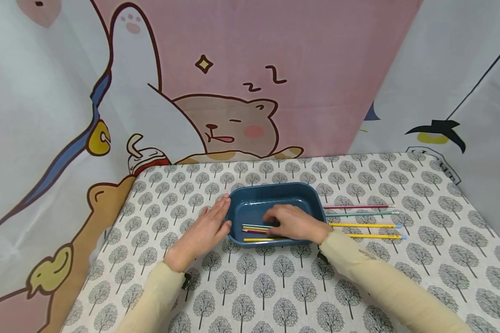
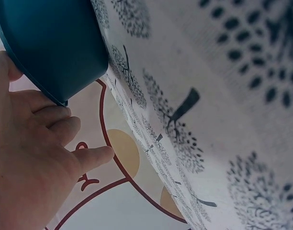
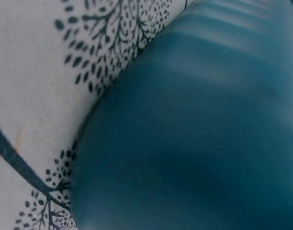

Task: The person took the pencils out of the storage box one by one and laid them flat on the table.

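A deep blue rectangular tray (image 1: 291, 188) sits on the cloth-covered table. In the head view my left hand (image 1: 204, 231) is at its left end, fingertips touching the outer side near the rim. The left wrist view has the same hand (image 2: 36, 153) beside the tray wall (image 2: 55, 52), one finger sticking out apart. Reaching into the tray over its right end, my right hand (image 1: 293, 223) is bent above several thin pencils (image 1: 254, 239) lying along the near side. A gap shows between its thumb and forefinger; its other fingers are hidden. The right wrist view shows only the tray's side (image 3: 194, 134).
Several more pencils (image 1: 368, 225), red, green and yellow, lie roughly parallel on the tree-print cloth (image 1: 266, 282), right of the tray. Behind the table hangs a cartoon-print curtain (image 1: 316, 69), and more curtain (image 1: 37, 152) closes the left side.
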Demonstrator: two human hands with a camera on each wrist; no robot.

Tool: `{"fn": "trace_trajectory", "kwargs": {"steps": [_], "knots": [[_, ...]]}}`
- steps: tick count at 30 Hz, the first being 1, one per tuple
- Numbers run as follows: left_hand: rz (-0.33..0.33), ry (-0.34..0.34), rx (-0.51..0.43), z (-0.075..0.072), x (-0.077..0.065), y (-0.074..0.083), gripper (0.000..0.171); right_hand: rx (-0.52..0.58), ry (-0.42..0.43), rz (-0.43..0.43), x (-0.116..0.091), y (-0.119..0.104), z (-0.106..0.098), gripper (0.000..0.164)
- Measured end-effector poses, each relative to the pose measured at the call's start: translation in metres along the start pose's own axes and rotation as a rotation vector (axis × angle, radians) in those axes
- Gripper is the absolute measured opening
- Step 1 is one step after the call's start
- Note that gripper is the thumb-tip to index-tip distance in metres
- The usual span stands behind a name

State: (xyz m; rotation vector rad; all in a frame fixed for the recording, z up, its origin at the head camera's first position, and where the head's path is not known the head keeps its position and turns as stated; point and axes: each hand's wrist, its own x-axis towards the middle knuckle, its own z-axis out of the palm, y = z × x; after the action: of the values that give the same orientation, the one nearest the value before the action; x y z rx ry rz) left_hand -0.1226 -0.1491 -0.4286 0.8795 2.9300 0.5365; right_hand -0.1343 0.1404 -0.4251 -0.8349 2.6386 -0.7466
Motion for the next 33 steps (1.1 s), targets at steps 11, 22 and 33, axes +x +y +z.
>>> {"fn": "trace_trajectory", "kwargs": {"steps": [11,22,33], "knots": [[-0.005,-0.005,0.001,-0.0004,0.0001,0.0001,0.065,-0.014,-0.029,-0.014,0.0045,0.0012,0.0002,0.030],[-0.007,-0.007,0.006,0.0004,0.0007,-0.0007,0.064,-0.035,-0.059,0.023,0.0084,0.0000,0.0012,0.025],[-0.010,-0.016,-0.006,-0.0008,0.0005,-0.0002,0.064,0.023,-0.058,0.017,0.0080,0.0015,0.0009,0.015]]}}
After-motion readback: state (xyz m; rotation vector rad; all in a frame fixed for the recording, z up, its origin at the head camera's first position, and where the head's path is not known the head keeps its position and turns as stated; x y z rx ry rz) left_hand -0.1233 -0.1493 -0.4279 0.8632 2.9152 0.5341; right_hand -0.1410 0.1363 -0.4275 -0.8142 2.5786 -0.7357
